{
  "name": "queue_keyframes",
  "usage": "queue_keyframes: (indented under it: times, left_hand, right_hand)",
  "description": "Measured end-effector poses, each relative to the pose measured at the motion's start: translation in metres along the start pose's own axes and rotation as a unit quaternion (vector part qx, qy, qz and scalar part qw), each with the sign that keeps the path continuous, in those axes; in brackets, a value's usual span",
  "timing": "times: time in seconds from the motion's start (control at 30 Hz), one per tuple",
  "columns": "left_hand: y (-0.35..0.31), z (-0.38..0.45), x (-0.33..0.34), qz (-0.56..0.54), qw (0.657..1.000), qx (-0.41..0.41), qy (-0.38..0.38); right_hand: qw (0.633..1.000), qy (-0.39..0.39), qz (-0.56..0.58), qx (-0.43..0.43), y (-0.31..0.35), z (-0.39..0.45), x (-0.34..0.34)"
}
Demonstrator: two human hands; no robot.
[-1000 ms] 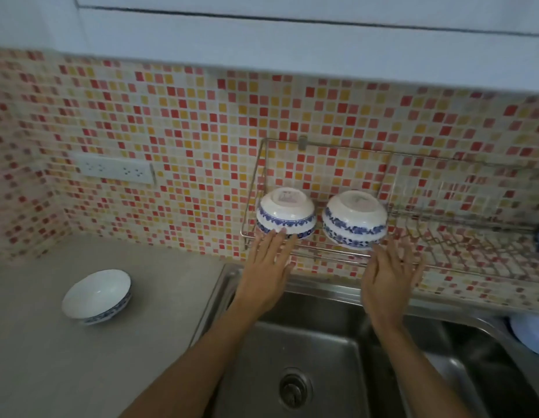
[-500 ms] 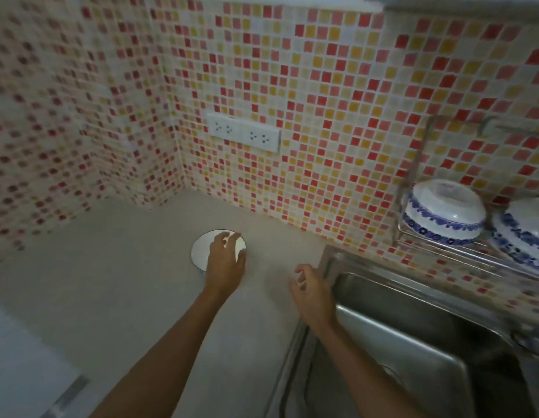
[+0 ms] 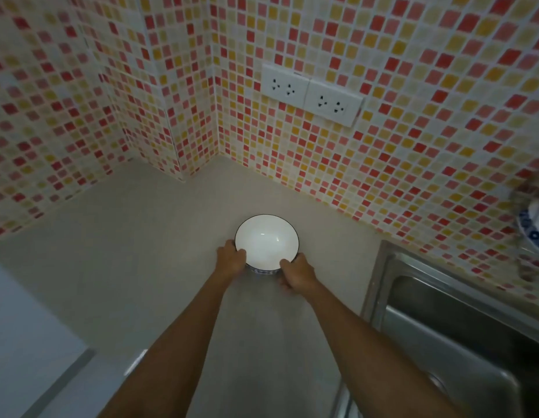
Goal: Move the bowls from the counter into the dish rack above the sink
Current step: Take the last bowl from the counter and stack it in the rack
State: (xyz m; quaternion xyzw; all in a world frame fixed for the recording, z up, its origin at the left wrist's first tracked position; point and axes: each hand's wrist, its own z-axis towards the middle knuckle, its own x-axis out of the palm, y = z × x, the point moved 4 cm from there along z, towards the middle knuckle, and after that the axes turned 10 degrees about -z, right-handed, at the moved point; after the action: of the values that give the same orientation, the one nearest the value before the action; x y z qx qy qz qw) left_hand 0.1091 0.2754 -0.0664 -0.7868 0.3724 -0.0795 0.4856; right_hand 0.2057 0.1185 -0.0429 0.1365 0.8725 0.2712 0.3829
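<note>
- Under both hands ran one pale counter (image 3: 111,267), the biggest surface in view; tiled walls met in a corner beyond the fingertips.
- Right of the right hand (image 3: 297,274) sat one steel sink (image 3: 443,327), only its left part in frame.
- Above and beyond the hands, one double wall socket (image 3: 312,95), well apart from the work.
- Far right of the right hand, at the frame edge, one blue-patterned bowl in the rack (image 3: 533,227) showed, blurred; rack wires could not be made out clearly.
- Between the two hands stood one white bowl (image 3: 266,241), upright on the counter, mouth up, dark rim line, blue pattern just visible low on its near side.
- Left hand (image 3: 232,257) curled on the bowl's near-left rim, thumb over the edge; holding the bowl.
- Right hand gripped the near-right rim the same way, fingers wrapped under the side.
- Two-handed hold from the near side probably gave a steady lift and let the bowl be flipped for the rack.
- Whether the bowl had left the counter could not be told.
- Count: two hands, two bowls seen, one still off the rack.
</note>
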Motion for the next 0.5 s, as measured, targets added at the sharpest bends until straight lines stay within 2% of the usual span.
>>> queue_keyframes:
  times: [0.13, 0.33, 0.5]
  left_hand:
    - [0.024, 0.034, 0.009, -0.064, 0.998, -0.009, -0.004]
    - [-0.01, -0.025, 0.02, -0.126, 0.992, -0.018, 0.021]
    - [-0.025, -0.058, 0.043, -0.183, 0.978, -0.029, 0.092]
  right_hand:
    - [0.999, 0.01, 0.041, 0.001, 0.005, 0.002, 0.002]
    - [0.996, -0.027, 0.087, 0.007, -0.017, -0.01, -0.005]
    - [0.992, -0.052, 0.119, -0.013, -0.046, -0.034, -0.025]
